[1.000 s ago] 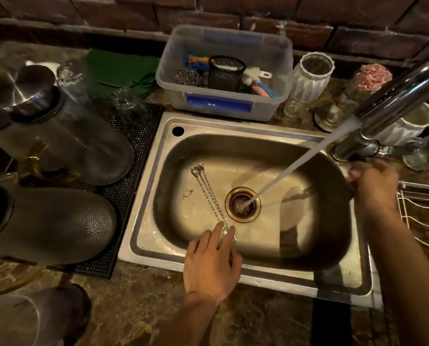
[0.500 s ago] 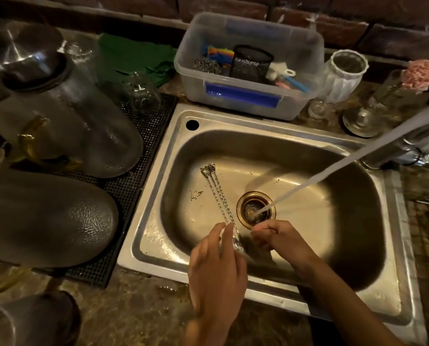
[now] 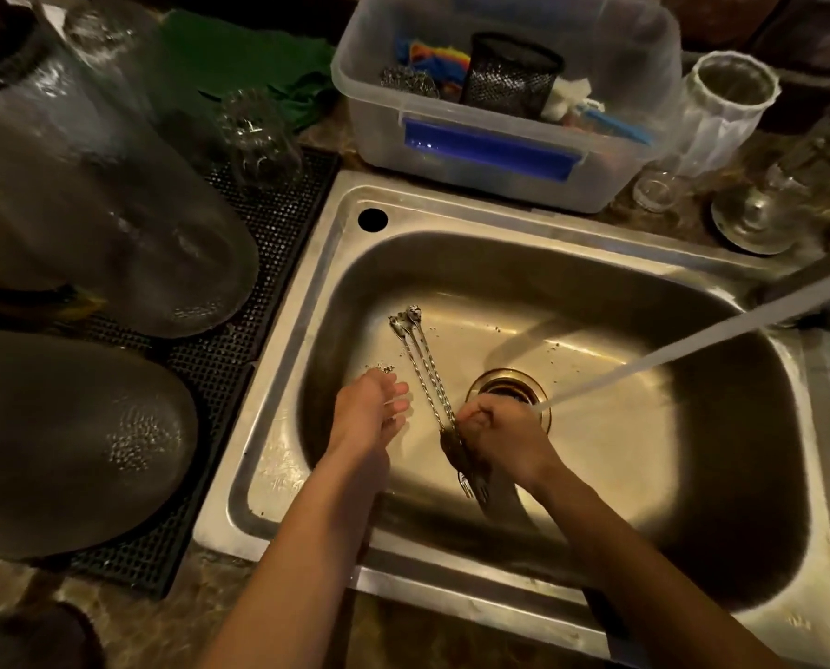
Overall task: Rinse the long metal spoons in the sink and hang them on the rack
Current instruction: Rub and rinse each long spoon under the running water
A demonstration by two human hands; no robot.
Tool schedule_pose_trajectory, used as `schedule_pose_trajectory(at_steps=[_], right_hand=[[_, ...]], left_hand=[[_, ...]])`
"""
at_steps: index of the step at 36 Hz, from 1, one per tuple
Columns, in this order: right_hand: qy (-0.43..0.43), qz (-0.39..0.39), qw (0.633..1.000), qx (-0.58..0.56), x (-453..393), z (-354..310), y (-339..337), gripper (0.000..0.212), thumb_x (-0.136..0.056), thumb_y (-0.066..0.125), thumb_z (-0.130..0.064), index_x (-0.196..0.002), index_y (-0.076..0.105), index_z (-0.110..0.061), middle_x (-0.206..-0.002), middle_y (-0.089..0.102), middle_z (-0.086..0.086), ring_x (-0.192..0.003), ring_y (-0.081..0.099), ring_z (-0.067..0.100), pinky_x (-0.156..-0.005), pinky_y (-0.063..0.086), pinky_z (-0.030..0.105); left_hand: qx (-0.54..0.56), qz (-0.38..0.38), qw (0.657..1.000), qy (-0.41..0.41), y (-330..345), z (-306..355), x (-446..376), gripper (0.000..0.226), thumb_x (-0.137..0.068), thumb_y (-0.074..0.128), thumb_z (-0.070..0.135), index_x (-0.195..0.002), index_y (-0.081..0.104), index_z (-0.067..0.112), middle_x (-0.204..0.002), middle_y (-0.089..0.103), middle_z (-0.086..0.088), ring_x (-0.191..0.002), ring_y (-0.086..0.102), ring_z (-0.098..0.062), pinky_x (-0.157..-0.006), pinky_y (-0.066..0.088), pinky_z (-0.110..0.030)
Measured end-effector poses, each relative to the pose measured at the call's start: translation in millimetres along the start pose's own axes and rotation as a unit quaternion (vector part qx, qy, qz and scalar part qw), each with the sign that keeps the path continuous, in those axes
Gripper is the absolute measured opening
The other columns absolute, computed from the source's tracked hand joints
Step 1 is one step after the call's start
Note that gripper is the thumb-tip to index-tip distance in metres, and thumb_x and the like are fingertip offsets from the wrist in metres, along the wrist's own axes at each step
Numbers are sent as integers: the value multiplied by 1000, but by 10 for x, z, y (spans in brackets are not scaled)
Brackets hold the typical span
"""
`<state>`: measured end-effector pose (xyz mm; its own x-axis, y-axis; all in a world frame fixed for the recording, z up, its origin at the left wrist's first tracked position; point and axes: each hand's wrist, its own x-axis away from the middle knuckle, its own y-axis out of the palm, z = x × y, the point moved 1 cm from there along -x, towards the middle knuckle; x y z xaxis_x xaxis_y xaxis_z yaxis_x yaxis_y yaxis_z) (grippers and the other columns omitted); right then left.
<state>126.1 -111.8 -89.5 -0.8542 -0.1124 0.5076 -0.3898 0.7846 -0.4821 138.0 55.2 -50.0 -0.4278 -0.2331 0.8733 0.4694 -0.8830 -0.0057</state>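
Note:
Two or three long twisted-stem metal spoons [image 3: 425, 366] lie together in the steel sink [image 3: 307, 292], ornamental ends pointing to the far left. My right hand [image 3: 497, 434] is shut on their near part, beside the drain [image 3: 507, 386]; their bowls stick out below my fist. My left hand [image 3: 367, 412] hangs just left of the spoons, fingers loosely apart and holding nothing. Water [image 3: 669, 352] streams in from the right and lands at my right hand. No rack shows in this view.
A clear plastic bin [image 3: 500, 152] with scrubbers and a mesh cup stands behind the sink. Large upturned glass jars [image 3: 89, 224] rest on a black mat [image 3: 239, 340] to the left. A white vase [image 3: 722, 108] and glassware stand at the back right.
My right hand left the tap, came down into the sink and closed on the spoons. My left hand let go of them and shifted left. The view moved closer.

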Motion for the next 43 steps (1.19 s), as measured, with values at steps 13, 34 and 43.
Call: schedule_pose_trajectory(at_steps=[13, 34, 43], right_hand=[[30, 62, 994, 80, -380, -110, 190, 6, -86, 71, -22, -84, 68, -18, -77, 68, -1, -75, 64, 15, -72, 54, 35], [-35, 91, 974, 202, -293, -152, 257, 12, -96, 59, -19, -94, 68, -12, -89, 70, 7, -85, 63, 24, -81, 56, 42], [-6, 108, 990, 94, -213, -206, 258, 13, -91, 60, -11, -98, 71, -8, -89, 68, 3, -87, 62, 20, -80, 51, 33]], left_hand=[[26, -13, 1000, -13, 223, -18, -398, 35, -101, 37, 7, -125, 61, -1, -116, 67, -16, -100, 64, -26, -95, 53, -33], [15, -23, 1000, -7, 305, -89, -405, 35, -99, 38, 7, -121, 65, 0, -118, 69, -15, -100, 67, -24, -88, 55, -28], [-3, 6, 1000, 27, 323, -67, -395, 27, -96, 45, 1, -107, 70, -2, -99, 68, -14, -85, 62, -25, -74, 56, -28]])
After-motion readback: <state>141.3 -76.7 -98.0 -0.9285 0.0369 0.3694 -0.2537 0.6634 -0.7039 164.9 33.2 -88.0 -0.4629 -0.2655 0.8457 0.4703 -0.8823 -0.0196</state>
